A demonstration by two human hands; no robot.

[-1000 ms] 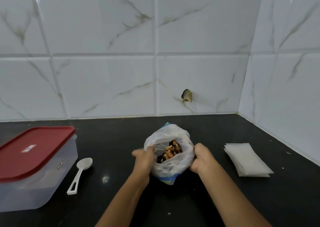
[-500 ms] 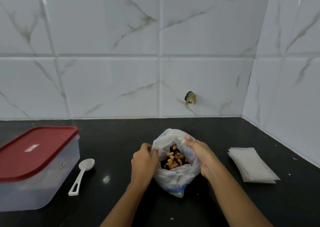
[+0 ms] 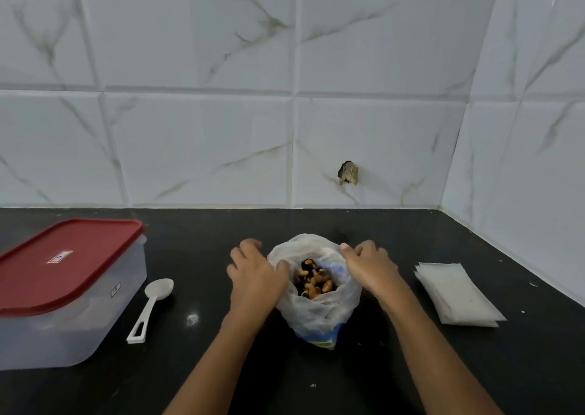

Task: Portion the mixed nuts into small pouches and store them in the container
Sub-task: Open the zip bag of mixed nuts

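A thin white plastic bag stands open in the middle of the black counter, with mixed nuts showing inside. My left hand rests against the bag's left rim, thumb on the plastic and fingers spread. My right hand pinches the bag's right rim. A stack of small white pouches lies to the right. At the left stands a clear container closed with a red lid. A white plastic spoon lies beside it.
The black counter meets white marble-look tiled walls at the back and right. A small chipped hole marks the back wall.
Both hands have shifted along the bag's rim and spread its mouth wider. My left hand's fingers have opened out. The view has tilted slightly.
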